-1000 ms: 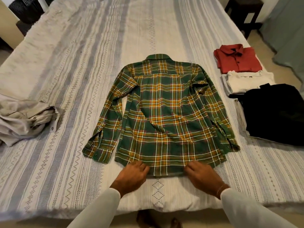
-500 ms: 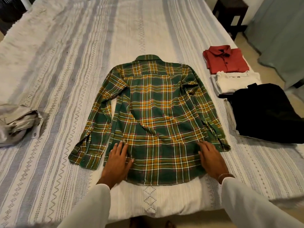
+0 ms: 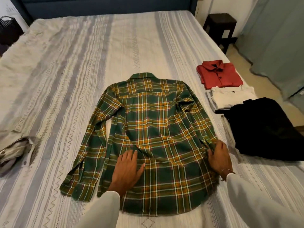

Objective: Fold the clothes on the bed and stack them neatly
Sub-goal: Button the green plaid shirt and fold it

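I see the plaid shirt [image 3: 158, 134] spread face down in the middle of the bed [image 3: 82, 66], collar toward the headboard [image 3: 107, 4], both sleeves lying down along its sides. My left hand [image 3: 127, 170] rests flat on the lower back of the shirt, fingers straight and spread, gripping nothing. My right hand [image 3: 219, 157] sits at the shirt's right edge, over the cuff of the right sleeve; its fingers curl down onto the cloth there, and they seem to pinch the sleeve, though I cannot tell for sure.

To the right, near the bed's edge, lie a folded red shirt [image 3: 220, 74], a folded white garment [image 3: 230, 97] just beside it, and a black garment [image 3: 266, 129] nearest me, overlapping the white one's corner. At the left edge lies a crumpled beige garment [image 3: 14, 147]. A dark stool [image 3: 220, 28] stands beyond the bed on the right, and a dark basket [image 3: 9, 29] at far left.
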